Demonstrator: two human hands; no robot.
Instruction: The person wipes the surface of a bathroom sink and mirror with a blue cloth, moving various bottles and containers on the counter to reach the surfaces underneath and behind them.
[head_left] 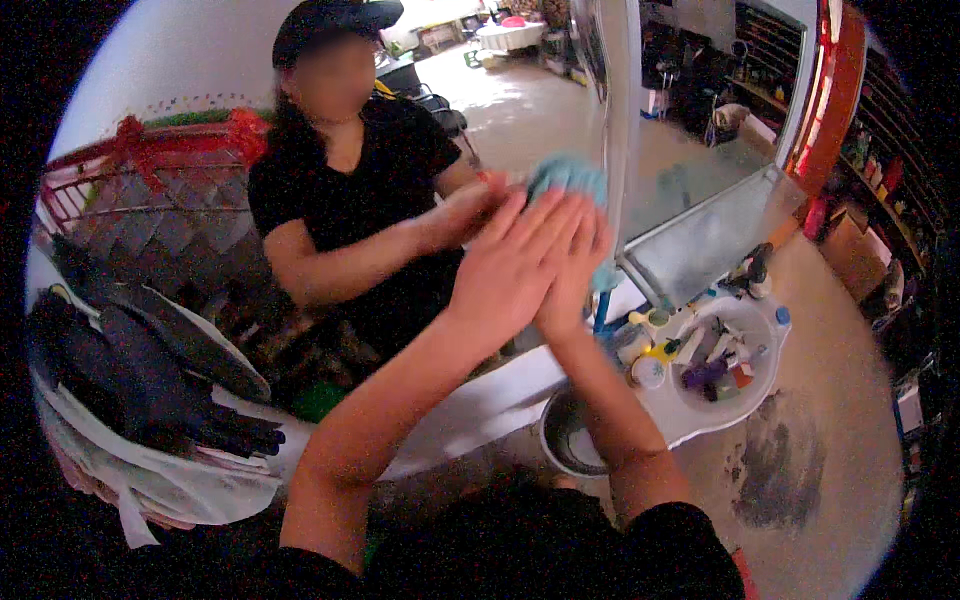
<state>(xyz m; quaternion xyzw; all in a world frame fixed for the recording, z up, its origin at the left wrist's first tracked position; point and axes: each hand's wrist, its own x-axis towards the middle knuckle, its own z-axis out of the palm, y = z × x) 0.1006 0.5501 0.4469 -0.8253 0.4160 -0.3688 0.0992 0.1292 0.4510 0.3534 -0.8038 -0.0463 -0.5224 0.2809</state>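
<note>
Both my arms reach up and forward, and my hands overlap on a teal cloth [567, 176] against an upright mirror-like pane [545, 110]. My left hand [500, 280] lies partly across the right, its fingers long and pressed on the cloth. Beneath it, my right hand [572, 285] also presses the cloth; part of its palm is hidden. Cloth shows above the fingertips and along the right side. In the pane, a black-shirted figure [345, 200] in a cap reaches a blurred arm to the same spot, apparently a reflection.
At right, a white basin [765, 385] holds several small items, with jars and a yellow object [663, 351] on its rim. A dark-inside bucket [565, 440] stands below my right forearm. Dark clothing [140, 370] and white fabric [200, 485] lie at left. A glass shelf [705, 245] juts out.
</note>
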